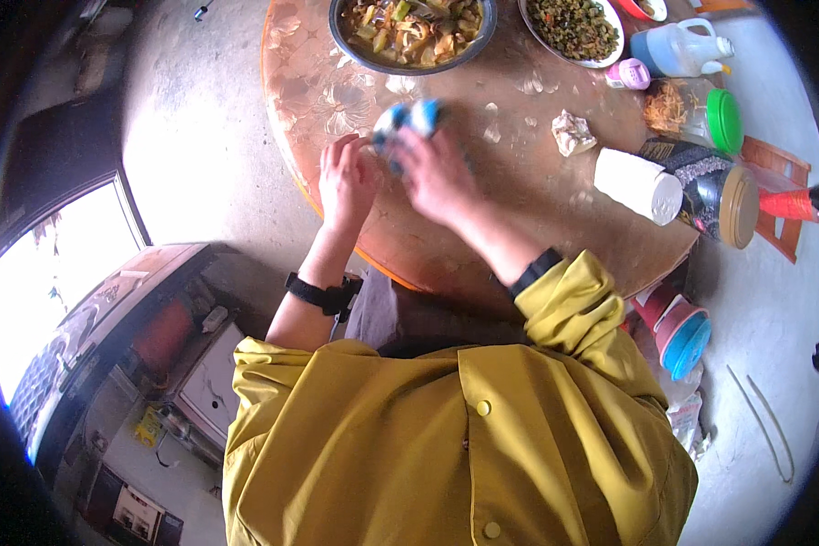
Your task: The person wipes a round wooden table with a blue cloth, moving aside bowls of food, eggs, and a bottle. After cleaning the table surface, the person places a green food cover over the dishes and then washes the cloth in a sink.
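A blue-and-white cloth [421, 116] lies bunched on the brown flower-patterned tabletop [519, 170]. My right hand [435, 170] is on it, fingers stretched over its folds; both are blurred. Just to the left, my left hand [346, 174] is held over the table near its orange-trimmed edge, fingers bent. Whether it pinches something small at its fingertips is not clear. Beyond both hands stands a dark-rimmed bowl [413, 65] of stewed vegetables in broth.
A plate of chopped greens [573, 31] sits at the far right. Along the right side are a jug with blue liquid [676, 49], a green-lidded jar [696, 116], a white paper roll [631, 184], a tan-lidded dark jar [716, 194] and a crumpled tissue [573, 133].
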The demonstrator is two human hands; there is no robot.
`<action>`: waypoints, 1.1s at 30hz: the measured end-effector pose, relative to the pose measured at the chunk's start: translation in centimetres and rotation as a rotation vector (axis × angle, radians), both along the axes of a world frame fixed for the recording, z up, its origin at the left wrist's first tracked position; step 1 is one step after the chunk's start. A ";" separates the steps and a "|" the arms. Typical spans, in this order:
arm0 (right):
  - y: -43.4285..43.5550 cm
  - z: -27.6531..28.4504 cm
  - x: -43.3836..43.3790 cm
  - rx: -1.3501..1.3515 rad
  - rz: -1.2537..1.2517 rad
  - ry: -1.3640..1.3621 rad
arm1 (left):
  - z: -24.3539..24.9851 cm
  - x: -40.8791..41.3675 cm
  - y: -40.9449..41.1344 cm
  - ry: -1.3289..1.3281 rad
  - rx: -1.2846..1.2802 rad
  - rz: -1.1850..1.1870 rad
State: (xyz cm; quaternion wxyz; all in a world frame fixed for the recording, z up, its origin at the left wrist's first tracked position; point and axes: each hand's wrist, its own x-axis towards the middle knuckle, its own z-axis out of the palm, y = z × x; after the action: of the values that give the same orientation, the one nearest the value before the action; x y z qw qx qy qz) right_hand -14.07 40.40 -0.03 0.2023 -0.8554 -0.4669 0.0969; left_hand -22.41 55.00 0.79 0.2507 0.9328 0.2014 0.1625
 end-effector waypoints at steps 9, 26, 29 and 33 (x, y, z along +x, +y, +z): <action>-8.4 0.7 0.1 0.051 -0.124 -0.013 | 1.0 -1.7 -2.9 0.038 -0.023 -0.222; -9.3 0.2 -5.4 0.076 0.038 -0.016 | 1.3 -2.4 -3.1 0.064 -0.106 -0.363; -4.6 0.9 -2.2 0.077 -0.115 -0.037 | 1.0 -2.3 -0.5 0.056 -0.118 -0.372; 0.7 0.2 -0.8 0.100 -0.347 -0.116 | 0.7 -3.0 4.1 0.046 -0.155 -0.376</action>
State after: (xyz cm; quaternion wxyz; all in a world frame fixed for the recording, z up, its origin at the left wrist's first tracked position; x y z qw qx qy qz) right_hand -14.87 41.12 0.17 0.2311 -0.9160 -0.3277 -0.0123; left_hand -25.42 59.08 1.45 0.3428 0.9355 0.0410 0.0755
